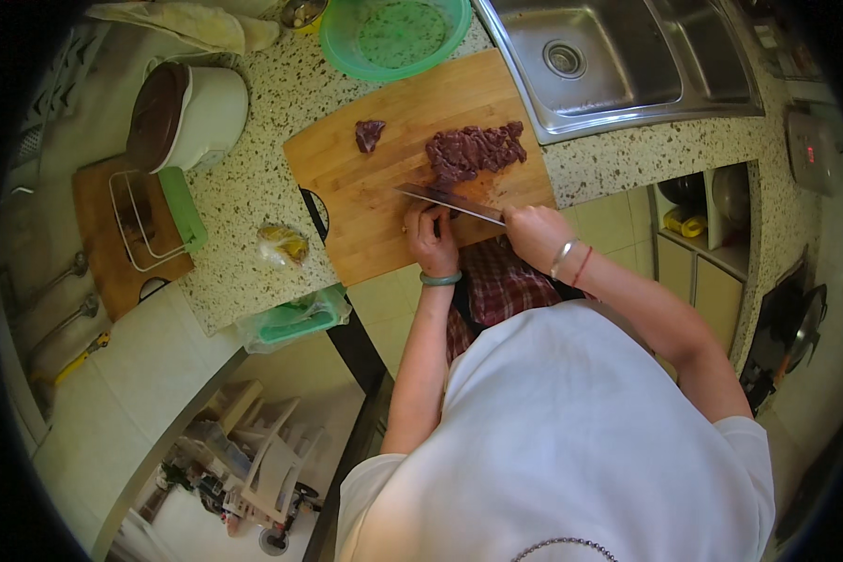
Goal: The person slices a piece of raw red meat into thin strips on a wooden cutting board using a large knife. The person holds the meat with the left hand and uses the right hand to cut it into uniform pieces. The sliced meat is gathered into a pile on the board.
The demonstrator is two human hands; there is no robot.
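Note:
My right hand [539, 238], with a silver bangle and a red cord at the wrist, grips the handle of a kitchen knife [451, 201]. Its blade points left across the near part of a wooden cutting board [361, 211]. Close under the blade, my left hand [432, 240], wearing a green bangle, has its fingers curled against a dark piece of meat [455, 213], mostly hidden by hand and knife. Just beyond the blade lies a heap of dark red sliced meat [476, 150]. A separate small chunk of meat [369, 135] sits farther left on the board.
Behind the board stands a green plastic basin [395, 37], beside a steel sink [618, 56] at the right. Leftward on the speckled counter are a white rice cooker [211, 117] and a small plastic bag with something yellow [283, 244]. A green bin [298, 318] with a liner hangs below the counter edge.

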